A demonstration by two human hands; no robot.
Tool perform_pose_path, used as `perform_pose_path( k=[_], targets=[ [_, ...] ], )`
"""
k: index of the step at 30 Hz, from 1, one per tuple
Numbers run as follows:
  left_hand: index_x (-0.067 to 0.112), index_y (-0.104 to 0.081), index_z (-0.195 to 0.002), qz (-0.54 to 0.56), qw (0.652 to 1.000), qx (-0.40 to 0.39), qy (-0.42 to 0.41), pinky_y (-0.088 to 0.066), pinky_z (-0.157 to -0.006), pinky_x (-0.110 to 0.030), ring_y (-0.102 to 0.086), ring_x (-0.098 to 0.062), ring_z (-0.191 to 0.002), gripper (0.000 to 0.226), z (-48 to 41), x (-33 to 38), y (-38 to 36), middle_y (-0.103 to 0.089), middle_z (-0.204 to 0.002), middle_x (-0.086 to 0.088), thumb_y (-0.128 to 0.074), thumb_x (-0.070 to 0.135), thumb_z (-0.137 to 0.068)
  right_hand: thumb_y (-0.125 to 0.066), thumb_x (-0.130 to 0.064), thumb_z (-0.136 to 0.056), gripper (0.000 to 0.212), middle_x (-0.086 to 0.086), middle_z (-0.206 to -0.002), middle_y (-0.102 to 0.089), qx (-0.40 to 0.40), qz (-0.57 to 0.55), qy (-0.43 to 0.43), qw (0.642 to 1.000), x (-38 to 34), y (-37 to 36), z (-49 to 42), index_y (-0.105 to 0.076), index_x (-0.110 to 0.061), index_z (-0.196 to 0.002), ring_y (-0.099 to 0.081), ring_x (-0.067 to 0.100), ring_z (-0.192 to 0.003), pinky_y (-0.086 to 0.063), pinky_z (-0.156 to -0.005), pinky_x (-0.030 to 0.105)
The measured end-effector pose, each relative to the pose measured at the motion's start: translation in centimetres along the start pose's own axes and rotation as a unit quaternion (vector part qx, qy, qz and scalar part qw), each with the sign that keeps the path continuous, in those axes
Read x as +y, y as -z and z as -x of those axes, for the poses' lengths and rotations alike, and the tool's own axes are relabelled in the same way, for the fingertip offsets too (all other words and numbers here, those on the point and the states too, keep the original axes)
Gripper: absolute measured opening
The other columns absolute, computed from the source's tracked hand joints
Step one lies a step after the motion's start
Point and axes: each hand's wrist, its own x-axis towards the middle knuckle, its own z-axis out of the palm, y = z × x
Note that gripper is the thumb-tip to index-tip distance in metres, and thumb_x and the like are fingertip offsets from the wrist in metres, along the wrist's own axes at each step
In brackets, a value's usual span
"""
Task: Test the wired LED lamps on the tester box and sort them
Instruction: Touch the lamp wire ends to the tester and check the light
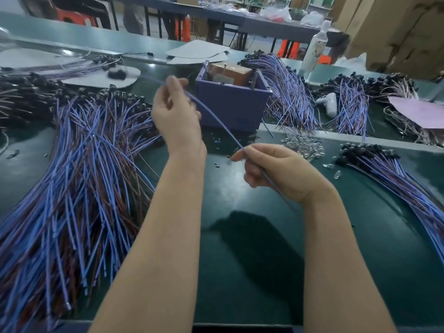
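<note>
While both bare forearms reach out over the dark green table mat (240, 248) in the head view, the left hand (176, 116) is raised in front of the purple plastic tester box (230, 104). Its thumb and fingertips are closed in a pinch on the upper part of a single thin blue wire (216, 118), though that spot is blurred. The right hand (276, 171) sits lower and nearer, thumb and forefinger pinched on the same wire, with the other fingers curled under. The wire runs taut on a slant between the two hands, off the mat, and trails on past the right wrist. Whether a lamp sits on either end cannot be made out.

A brown block (230, 73) stands inside the box. To the left lies a large fanned heap of blue and brown wired lamps with black heads (72, 176). A second bundle of blue wired lamps (288, 92) lies just right of the box, and a third bundle (396, 174) lies at the right edge. A small pile of clear loose bulbs (302, 145) lies beyond the right hand.
</note>
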Motion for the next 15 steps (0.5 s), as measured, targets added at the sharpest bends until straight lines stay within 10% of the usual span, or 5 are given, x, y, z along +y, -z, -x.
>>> perform_pose_path(
  k=[5,15],
  targets=[
    [0.024,-0.061,-0.085,-0.138,0.989,-0.040,0.046,-0.040,-0.052,-0.017,-0.041,0.001,-0.048,0.026,1.0,-3.5,0.8,-0.052,-0.067,0.010,-0.041,0.028,-0.101,-0.042,-0.016,-0.100,0.026,-0.006,-0.054,-0.040,0.070,0.034,-0.023,0.997,1.1,0.4,-1.3,-0.063,-0.009,-0.086,-0.026,0.007,-0.042,-0.021,-0.041,0.015],
    [0.014,-0.051,-0.079,-0.130,0.990,0.050,-0.038,-0.049,-0.061,-0.019,-0.053,-0.001,-0.051,0.032,0.6,-6.3,1.7,-0.066,-0.075,0.001,-0.031,0.015,-0.104,-0.052,-0.014,-0.096,0.020,-0.003,-0.056,-0.053,0.186,-0.033,-0.095,0.977,3.3,3.2,-1.1,-0.066,-0.006,-0.083,-0.045,0.004,-0.046,-0.042,-0.048,0.011]
  ],
)
